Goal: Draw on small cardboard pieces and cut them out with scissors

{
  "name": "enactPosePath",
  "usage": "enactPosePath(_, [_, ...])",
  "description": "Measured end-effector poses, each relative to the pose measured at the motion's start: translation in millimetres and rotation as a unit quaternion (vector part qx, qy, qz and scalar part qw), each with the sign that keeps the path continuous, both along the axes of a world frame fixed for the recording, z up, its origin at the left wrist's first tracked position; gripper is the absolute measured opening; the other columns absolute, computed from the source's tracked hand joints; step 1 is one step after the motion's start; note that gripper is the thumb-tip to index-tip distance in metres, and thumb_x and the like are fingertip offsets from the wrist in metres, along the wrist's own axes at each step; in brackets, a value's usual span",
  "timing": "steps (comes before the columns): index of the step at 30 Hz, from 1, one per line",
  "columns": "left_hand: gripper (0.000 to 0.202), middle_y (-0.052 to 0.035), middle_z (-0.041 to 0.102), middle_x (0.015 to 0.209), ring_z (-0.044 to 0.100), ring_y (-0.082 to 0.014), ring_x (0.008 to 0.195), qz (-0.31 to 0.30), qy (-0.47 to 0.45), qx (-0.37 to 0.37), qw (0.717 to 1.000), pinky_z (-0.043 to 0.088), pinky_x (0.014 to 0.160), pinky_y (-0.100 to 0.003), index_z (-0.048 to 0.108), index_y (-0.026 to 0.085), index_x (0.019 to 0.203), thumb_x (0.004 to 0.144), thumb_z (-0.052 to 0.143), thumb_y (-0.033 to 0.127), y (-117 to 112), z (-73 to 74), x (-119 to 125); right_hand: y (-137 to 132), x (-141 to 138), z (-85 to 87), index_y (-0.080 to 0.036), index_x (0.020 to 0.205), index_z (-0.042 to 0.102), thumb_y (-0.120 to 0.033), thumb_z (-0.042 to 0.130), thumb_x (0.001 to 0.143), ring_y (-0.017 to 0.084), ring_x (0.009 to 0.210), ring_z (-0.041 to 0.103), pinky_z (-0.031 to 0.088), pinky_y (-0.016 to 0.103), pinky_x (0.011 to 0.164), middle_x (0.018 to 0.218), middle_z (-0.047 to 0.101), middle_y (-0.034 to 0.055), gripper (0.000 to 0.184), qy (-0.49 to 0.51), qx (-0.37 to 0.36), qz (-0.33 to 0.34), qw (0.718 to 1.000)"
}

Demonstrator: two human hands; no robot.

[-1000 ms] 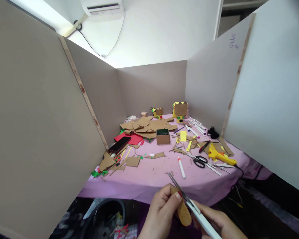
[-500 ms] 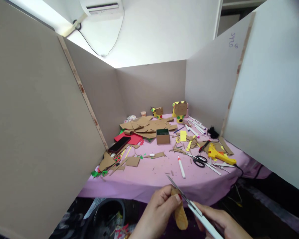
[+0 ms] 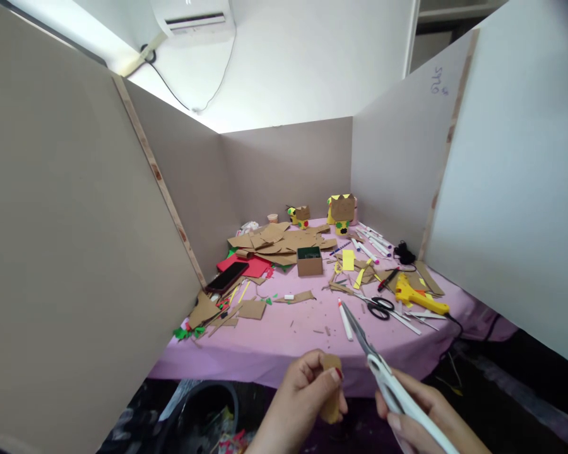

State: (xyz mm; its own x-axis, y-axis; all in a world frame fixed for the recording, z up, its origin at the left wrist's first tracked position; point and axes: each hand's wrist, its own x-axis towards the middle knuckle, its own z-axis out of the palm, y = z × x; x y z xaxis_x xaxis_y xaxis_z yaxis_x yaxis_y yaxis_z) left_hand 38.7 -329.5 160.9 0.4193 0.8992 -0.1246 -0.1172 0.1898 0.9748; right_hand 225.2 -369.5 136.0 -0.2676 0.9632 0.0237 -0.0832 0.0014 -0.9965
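Note:
My left hand (image 3: 303, 397) pinches a small strip of brown cardboard (image 3: 331, 410) with rounded ends, just off the table's front edge. To its right, my right hand (image 3: 421, 410) is closed round the handles of white-handled scissors (image 3: 383, 372). Their blades are together and point up and away, apart from the cardboard. Beyond the blade tips, a white marker with an orange end (image 3: 346, 323) lies on the pink tablecloth (image 3: 284, 337).
A small cardboard box (image 3: 309, 265) stands mid-table before a pile of cardboard pieces (image 3: 284, 239). To the right lie black-handled scissors (image 3: 380, 308) and a yellow glue gun (image 3: 419, 296). A phone (image 3: 227, 277) rests at left. A dark bin (image 3: 234, 403) is below the edge. Partitions enclose the table.
The scissors have moved right and up, away from the cardboard strip. My left hand has shifted slightly left, and the strip has turned in its fingers.

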Motion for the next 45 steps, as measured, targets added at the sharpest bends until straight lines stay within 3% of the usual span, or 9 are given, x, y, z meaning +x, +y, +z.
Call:
enactPosePath(5, [0.043, 0.0046, 0.053, 0.041, 0.037, -0.0052, 0.034, -0.014, 0.01, 0.006, 1.0, 0.025, 0.038, -0.019, 0.052, 0.018, 0.063, 0.063, 0.071, 0.056, 1, -7.0, 6, 6, -13, 18.4, -0.019, 0.081, 0.058, -0.046, 0.068, 0.073, 0.004, 0.043, 0.037, 0.033, 0.016, 0.039, 0.068, 0.049, -0.0046, 0.03, -0.002, 0.029, -0.054, 0.998])
enactPosePath(8, [0.041, 0.0054, 0.051, 0.041, 0.033, -0.0047, 0.033, -0.037, -0.002, 0.018, 0.999, 0.022, 0.037, -0.019, 0.053, 0.018, 0.065, 0.067, 0.068, 0.056, -2, -7.1, 8, 10, -18, 18.6, -0.02, 0.099, 0.061, -0.032, 0.066, 0.076, 0.007, 0.049, 0.046, 0.041, 0.017, 0.046, 0.071, 0.055, -0.004, 0.027, -0.004, 0.079, -0.054, 0.995])
enactPosePath(11, [0.038, 0.0068, 0.049, 0.042, 0.031, -0.0044, 0.034, -0.03, -0.022, 0.035, 0.999, 0.02, 0.038, -0.019, 0.052, 0.018, 0.072, 0.072, 0.064, 0.054, -4, -4.8, 8, 9, -14, 6.6, -0.018, 0.125, 0.053, -0.02, 0.062, 0.077, 0.017, 0.079, 0.065, 0.052, 0.025, 0.071, 0.092, 0.068, 0.0043, 0.049, -0.055, 0.122, -0.036, 0.99])
enactPosePath(13, [0.038, 0.0081, 0.047, 0.042, 0.028, -0.0041, 0.034, -0.007, -0.035, 0.05, 0.998, 0.019, 0.039, -0.019, 0.051, 0.019, 0.073, 0.074, 0.062, 0.055, -5, -3.2, 8, 7, -9, -2.1, -0.016, 0.128, 0.053, -0.015, 0.061, 0.074, 0.024, 0.106, 0.062, 0.047, 0.031, 0.092, 0.114, 0.067, 0.0105, 0.054, -0.1, 0.132, -0.041, 0.985])
enactPosePath(15, [0.038, 0.0093, 0.044, 0.041, 0.025, -0.004, 0.034, 0.02, -0.041, 0.057, 0.997, 0.018, 0.039, -0.02, 0.051, 0.019, 0.073, 0.076, 0.059, 0.056, -5, -2.1, 8, 4, -5, -7.7, -0.016, 0.125, 0.056, -0.011, 0.061, 0.071, 0.026, 0.118, 0.055, 0.041, 0.034, 0.1, 0.128, 0.061, 0.0122, 0.054, -0.139, 0.146, -0.054, 0.978])
enactPosePath(18, [0.039, 0.0108, 0.038, 0.039, 0.022, -0.0042, 0.034, 0.044, -0.048, 0.062, 0.996, 0.018, 0.04, -0.02, 0.051, 0.019, 0.072, 0.077, 0.059, 0.056, -6, -1.5, 9, 1, -2, -9.2, -0.016, 0.122, 0.06, -0.009, 0.06, 0.069, 0.026, 0.115, 0.057, 0.045, 0.032, 0.097, 0.123, 0.063, 0.0129, 0.053, -0.194, 0.194, -0.061, 0.96])
enactPosePath(24, [0.037, 0.0077, 0.045, 0.045, 0.029, -0.0051, 0.039, 0.039, -0.054, 0.115, 0.991, 0.021, 0.044, -0.02, 0.054, 0.017, 0.077, 0.082, 0.055, 0.054, -7, -0.7, 11, 3, 0, -9.7, -0.018, 0.125, 0.056, 0.001, 0.052, 0.065, 0.021, 0.095, 0.065, 0.049, 0.027, 0.09, 0.111, 0.064, 0.0104, 0.063, -0.264, 0.278, -0.074, 0.921])
enactPosePath(28, [0.035, 0.0071, 0.045, 0.048, 0.033, -0.0061, 0.043, 0.039, -0.07, 0.13, 0.988, 0.022, 0.045, -0.02, 0.054, 0.017, 0.078, 0.083, 0.054, 0.051, -7, -0.4, 11, 4, 2, -17.2, -0.026, 0.131, 0.046, 0.0, 0.053, 0.068, 0.02, 0.102, 0.061, 0.049, 0.027, 0.09, 0.113, 0.06, 0.0077, 0.068, -0.277, 0.321, -0.074, 0.903])
enactPosePath(45, [0.036, 0.0066, 0.046, 0.048, 0.035, -0.0068, 0.043, 0.044, -0.073, 0.124, 0.989, 0.025, 0.046, -0.02, 0.056, 0.017, 0.077, 0.081, 0.056, 0.053, -6, -6.9, 13, 4, 6, -18.1, -0.036, 0.138, 0.027, 0.001, 0.048, 0.066, 0.021, 0.101, 0.062, 0.052, 0.026, 0.084, 0.11, 0.058, 0.0053, 0.084, -0.343, 0.364, -0.064, 0.864])
